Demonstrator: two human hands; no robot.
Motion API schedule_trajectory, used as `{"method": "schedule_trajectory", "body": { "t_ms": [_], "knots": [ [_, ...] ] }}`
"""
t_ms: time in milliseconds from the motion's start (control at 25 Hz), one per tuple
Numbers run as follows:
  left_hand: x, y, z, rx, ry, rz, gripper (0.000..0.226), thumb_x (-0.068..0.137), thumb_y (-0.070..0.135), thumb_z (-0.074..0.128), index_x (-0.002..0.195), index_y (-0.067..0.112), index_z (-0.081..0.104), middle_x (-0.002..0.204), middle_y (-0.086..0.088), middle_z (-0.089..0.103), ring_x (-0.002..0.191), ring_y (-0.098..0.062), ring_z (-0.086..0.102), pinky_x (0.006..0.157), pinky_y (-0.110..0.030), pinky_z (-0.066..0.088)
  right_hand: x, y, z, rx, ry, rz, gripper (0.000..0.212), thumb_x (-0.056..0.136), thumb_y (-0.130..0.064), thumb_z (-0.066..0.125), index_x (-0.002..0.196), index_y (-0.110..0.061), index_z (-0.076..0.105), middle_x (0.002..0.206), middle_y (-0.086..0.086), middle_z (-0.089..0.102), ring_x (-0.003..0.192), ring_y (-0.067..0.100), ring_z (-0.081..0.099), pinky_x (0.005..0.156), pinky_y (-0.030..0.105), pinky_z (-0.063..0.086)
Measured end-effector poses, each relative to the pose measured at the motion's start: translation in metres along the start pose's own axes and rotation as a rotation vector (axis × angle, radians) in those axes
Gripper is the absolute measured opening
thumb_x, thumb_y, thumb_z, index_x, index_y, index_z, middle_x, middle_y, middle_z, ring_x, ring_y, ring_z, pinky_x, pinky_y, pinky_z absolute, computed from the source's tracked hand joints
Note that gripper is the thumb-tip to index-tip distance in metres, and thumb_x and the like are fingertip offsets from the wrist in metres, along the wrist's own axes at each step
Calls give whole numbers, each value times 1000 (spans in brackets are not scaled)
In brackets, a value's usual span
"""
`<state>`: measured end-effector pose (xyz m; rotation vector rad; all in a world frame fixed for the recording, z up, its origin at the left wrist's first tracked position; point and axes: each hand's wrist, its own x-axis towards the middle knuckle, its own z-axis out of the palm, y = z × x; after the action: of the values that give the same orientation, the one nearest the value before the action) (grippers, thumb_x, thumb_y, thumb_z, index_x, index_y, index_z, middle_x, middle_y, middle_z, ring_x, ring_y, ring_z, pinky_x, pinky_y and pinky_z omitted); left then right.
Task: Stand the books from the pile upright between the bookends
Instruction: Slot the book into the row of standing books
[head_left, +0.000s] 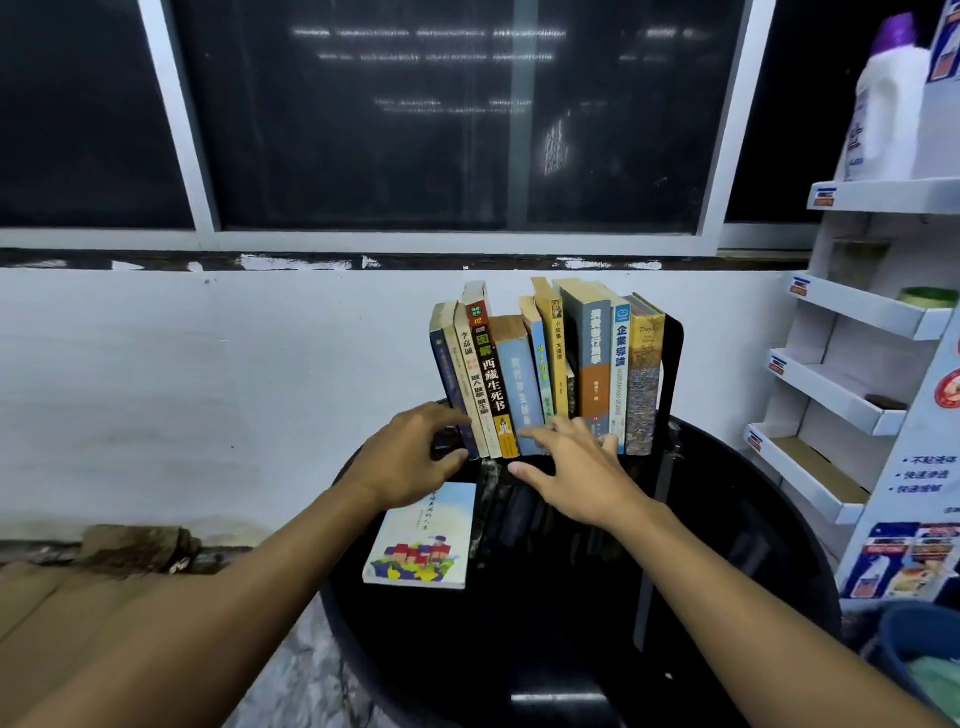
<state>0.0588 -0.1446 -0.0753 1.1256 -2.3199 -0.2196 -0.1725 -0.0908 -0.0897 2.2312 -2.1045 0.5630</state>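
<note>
Head view: on the black round table (727, 571), toward its 12 o'clock edge, the row of books (545, 374) stands upright. Its 3 o'clock end is backed by the black right bookend (674, 364). The right hand (576, 467) lays spread, straight fingers against the lower spines, probably to stop the row toppling. The left hand (410, 457), at the row's 9 o'clock end, curls fingers and thumb round a dark piece I take for the left bookend (445, 441), likely to squeeze the row tight. One flat book (421, 540) lies at the row's 7 o'clock, not yet stood. Readable spines: "西藏生死书" with "02", "李嘉誠", "企業", and a word beginning "Troy".
</note>
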Motion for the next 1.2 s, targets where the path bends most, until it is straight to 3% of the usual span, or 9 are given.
{"method": "schedule_trajectory", "body": {
  "t_ms": [200,400,560,800,960,1000,1080,1200],
  "knots": [
    [-46,-21,10,3,-130,-159,52,87,59,62,133,35,60,140,14,55,131,-11,51,106,-39,47,-13,-23,24,128,-182,-47,59,96,-63,49,148,-35,40,141,-4,45,137,20,30,94,44,22],
    [-74,-26,18,75,-161,-261,70,75,75,65,132,35,60,142,13,55,133,-13,49,105,-40,46,-12,-35,47,220,-316,-47,66,97,-61,49,155,-34,31,156,-2,36,144,21,20,102,48,21],
    [-86,-30,24,61,-243,-291,91,61,92,57,132,34,61,141,13,55,128,-10,53,103,-40,48,-10,-39,59,255,-309,-30,69,97,-61,49,156,-32,28,157,-1,36,143,18,18,96,41,19],
    [-95,-31,27,0,-272,-290,101,60,87,67,141,28,56,146,11,50,134,-11,44,108,-37,45,-6,-43,58,357,-304,10,65,97,-51,58,154,-33,32,153,-1,37,140,21,23,95,38,18],
    [-98,-31,27,-37,-251,-273,113,51,94,60,141,25,57,151,9,47,140,-12,39,112,-30,38,1,-44,66,470,-273,44,67,92,-44,68,151,-35,36,156,-3,37,146,22,25,113,44,23],
    [-99,-29,26,-41,-236,-263,108,55,89,65,141,25,58,152,8,47,140,-12,40,111,-28,37,2,-45,65,527,-239,48,67,91,-38,72,149,-32,39,153,-2,40,142,22,35,115,44,30],
    [-98,-27,25,-52,-204,-240,96,63,77,75,141,24,58,152,7,47,139,-11,42,109,-25,36,4,-49,61,678,-166,56,63,90,-25,75,146,-25,46,143,-2,46,116,16,61,101,34,51],
    [-100,-27,23,-82,-175,-224,95,65,75,76,144,27,54,154,10,43,141,-12,39,113,-29,36,6,-58,51,750,-67,41,60,88,-19,78,141,-23,51,134,-1,48,87,11,71,87,26,58]
  ]
}}
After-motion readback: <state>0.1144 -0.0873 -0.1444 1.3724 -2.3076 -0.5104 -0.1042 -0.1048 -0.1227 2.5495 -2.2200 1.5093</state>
